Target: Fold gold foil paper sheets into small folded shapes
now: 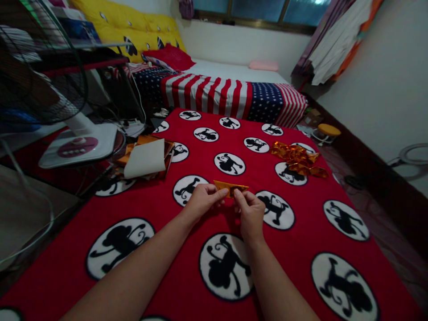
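Gold foil paper: folded piece [232, 188] is held between the two hands, ahead of the forearms, over the monkey-print blanket [180, 267]; clearance from the cloth can't be told.
Long axis: laid left to right, across the line of the forearms; right end set slightly nearer the wearer.
Nearer hand: neither; the piece is contacted by both, one near each end, thumbs close together but apart.
Left hand [203, 200]: closed to a narrow pinch, thumb on the near face, fingers curled behind; left part of the foil gripped.
Right hand [250, 207]: same narrow pinch, thumb tip pressed near the lower edge, right part gripped; fingers partly hidden.
Paper stack: gold sheets [149, 139] topped by a pale sheet [146, 158], placed ahead-left, left hand nearer.
Foil pile: shaped gold pieces [294, 156] grouped ahead-right, right hand nearer; touched by neither.
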{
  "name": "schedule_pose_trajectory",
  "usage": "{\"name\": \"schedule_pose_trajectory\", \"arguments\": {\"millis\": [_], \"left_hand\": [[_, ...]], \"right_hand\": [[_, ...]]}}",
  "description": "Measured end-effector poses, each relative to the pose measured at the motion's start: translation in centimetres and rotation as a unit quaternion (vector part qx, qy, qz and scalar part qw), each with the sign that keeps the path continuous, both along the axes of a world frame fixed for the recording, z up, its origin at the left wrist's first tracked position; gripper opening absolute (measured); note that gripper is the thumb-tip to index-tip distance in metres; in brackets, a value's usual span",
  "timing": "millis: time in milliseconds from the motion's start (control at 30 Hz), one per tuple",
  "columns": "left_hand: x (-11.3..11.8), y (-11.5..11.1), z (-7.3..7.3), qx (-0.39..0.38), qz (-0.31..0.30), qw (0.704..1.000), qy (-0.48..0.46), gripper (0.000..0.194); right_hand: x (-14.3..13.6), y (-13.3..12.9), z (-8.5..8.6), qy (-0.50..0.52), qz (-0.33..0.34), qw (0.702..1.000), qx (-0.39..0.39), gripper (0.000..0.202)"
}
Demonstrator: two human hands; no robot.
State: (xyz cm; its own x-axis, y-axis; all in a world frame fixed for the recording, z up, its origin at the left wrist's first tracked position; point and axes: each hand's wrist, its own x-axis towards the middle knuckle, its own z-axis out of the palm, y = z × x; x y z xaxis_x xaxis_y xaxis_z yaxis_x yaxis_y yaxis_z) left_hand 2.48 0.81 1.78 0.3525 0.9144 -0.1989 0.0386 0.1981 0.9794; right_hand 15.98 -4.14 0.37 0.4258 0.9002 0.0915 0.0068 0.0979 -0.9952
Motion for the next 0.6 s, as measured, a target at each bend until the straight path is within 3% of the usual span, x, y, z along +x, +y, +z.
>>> {"name": "schedule_pose_trajectory", "arguments": {"millis": [267, 600], "left_hand": [[0.09, -0.24, -0.38, -0.004, 0.028, 0.999, -0.021, 0.045], [0.03, -0.31, -0.20, 0.006, 0.000, 0.999, -0.048, 0.041]], "right_hand": [[-0.15, 0.09, 0.05, -0.007, 0.044, 0.999, -0.021, 0.035], [-0.08, -0.14, -0.41, 0.036, 0.023, 0.998, -0.042, 0.036]]}}
